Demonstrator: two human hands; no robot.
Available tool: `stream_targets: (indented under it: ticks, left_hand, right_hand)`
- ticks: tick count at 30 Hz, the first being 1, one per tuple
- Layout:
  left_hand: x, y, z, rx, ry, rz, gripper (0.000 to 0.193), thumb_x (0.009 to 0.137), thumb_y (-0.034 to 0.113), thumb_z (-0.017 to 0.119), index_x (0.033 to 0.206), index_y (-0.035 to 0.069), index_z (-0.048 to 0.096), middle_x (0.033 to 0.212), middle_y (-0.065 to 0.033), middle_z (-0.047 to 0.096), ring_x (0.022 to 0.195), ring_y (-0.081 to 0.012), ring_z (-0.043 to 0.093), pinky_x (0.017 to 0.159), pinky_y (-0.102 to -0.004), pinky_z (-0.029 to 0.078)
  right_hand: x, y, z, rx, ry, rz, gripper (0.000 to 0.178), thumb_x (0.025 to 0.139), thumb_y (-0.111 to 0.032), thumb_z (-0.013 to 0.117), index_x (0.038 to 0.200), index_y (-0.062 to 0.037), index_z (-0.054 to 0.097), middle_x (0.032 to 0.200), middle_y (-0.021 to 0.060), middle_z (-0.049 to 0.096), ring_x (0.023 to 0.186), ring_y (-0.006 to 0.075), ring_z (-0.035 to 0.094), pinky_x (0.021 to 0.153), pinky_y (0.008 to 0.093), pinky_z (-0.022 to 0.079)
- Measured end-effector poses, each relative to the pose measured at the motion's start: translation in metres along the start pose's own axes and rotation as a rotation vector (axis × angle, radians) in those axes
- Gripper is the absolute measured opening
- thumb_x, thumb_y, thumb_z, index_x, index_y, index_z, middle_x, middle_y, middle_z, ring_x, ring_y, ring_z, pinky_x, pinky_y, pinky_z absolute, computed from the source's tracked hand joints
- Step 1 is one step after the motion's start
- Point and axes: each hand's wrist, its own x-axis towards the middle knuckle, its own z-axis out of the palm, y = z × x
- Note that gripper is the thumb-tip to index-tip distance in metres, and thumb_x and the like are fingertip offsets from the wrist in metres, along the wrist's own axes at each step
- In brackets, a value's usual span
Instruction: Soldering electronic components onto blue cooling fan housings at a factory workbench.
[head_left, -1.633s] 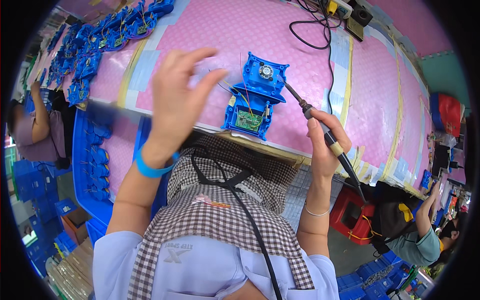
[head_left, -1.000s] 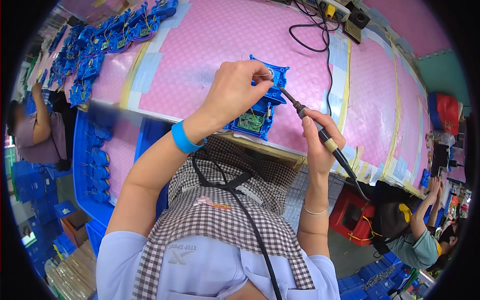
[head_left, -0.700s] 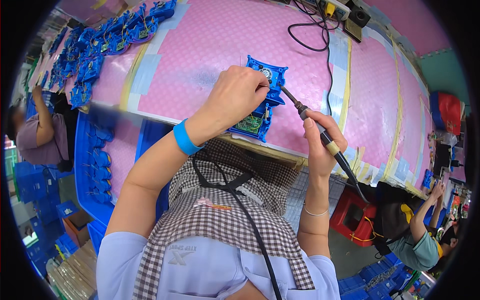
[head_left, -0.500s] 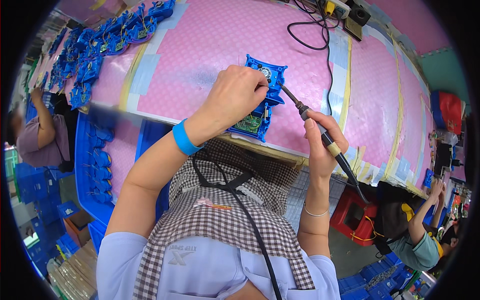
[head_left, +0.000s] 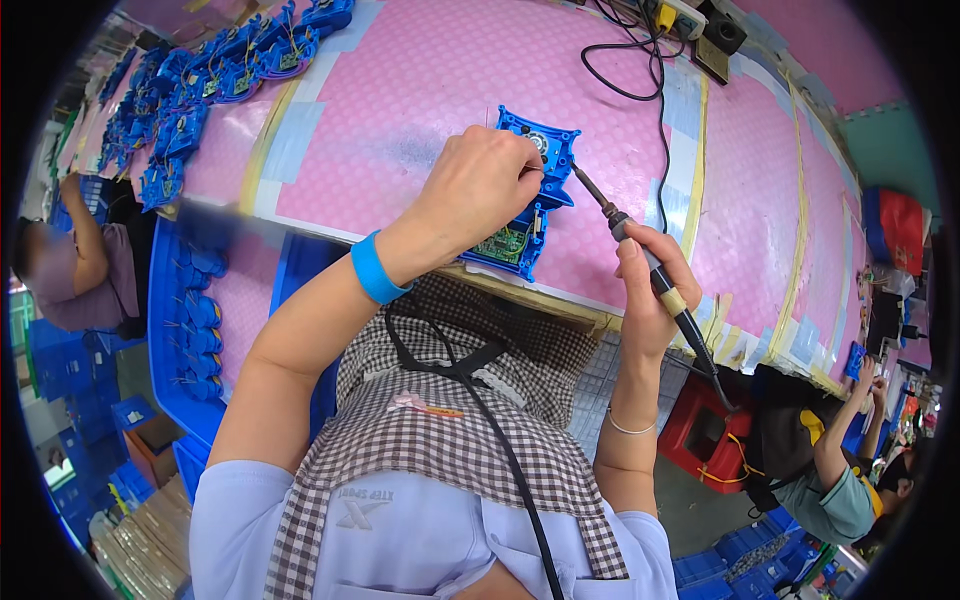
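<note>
The left hand (head_left: 480, 190) reaches forward from the lower left, forearm stretched over the near edge of the counter (head_left: 420, 90), a blue wristband (head_left: 372, 270) on the wrist. Its fingers are curled together and press down on a blue plastic housing (head_left: 535, 175), covering its middle; whether they pinch anything small is hidden under the knuckles. The right hand (head_left: 645, 285) stands near the counter's front edge, wrist bent up, fingers closed around the handle of a soldering iron (head_left: 640, 260) in a pen grip. The iron slants up and to the left, its thin tip just beside the housing's right side, close to the left fingertips.

The housing lies flat on the pink mat of the counter, near the front edge and roughly in front of the person. A green circuit board (head_left: 505, 243) shows in its near end, and a round part sits at its far end.

To the left, below the counter, a blue tray (head_left: 185, 320) holds rows of blue plastic parts. More blue housings (head_left: 215, 85) with wires lie in a crowded band along the counter's far left.

The pink mat around the housing is bare on the left and beyond. A black cable (head_left: 625, 90) loops across the far right side. The counter's front edge runs just under both wrists.
</note>
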Motion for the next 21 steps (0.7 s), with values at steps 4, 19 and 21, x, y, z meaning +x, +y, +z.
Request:
stream_targets:
  ticks: [4,19,21]
  left_hand:
    - [0.001,0.001,-0.001,-0.012,-0.004,0.0,0.017,0.081,0.015,0.069,0.087,0.0,0.075,0.081,-0.0178,0.072,0.074,-0.0326,0.071,0.07,-0.0396,0.055]
    - [-0.016,-0.008,-0.023,-0.122,0.412,0.014,0.023,0.085,0.023,0.068,0.081,0.0,0.073,0.071,-0.0156,0.068,0.063,-0.0302,0.065,0.062,-0.04,0.05]
    - [-0.027,-0.021,-0.036,-0.228,0.465,-0.141,0.027,0.086,0.026,0.068,0.081,-0.001,0.073,0.067,-0.015,0.066,0.06,-0.0289,0.065,0.06,-0.0398,0.049]
  right_hand:
    - [-0.001,0.002,-0.001,-0.001,0.015,-0.011,0.015,0.084,-0.001,0.072,0.098,0.0017,0.072,0.086,0.0079,0.069,0.074,0.0121,0.06,0.066,0.0246,0.045]
    - [-0.004,0.009,-0.005,0.215,0.107,-0.04,0.019,0.085,0.0,0.07,0.103,0.0038,0.068,0.086,0.0067,0.066,0.069,0.0112,0.058,0.064,0.0234,0.045]
    - [-0.003,0.008,-0.006,0.285,0.133,-0.06,0.018,0.086,-0.001,0.069,0.103,0.0046,0.068,0.085,0.0067,0.065,0.066,0.0104,0.056,0.061,0.0228,0.044]
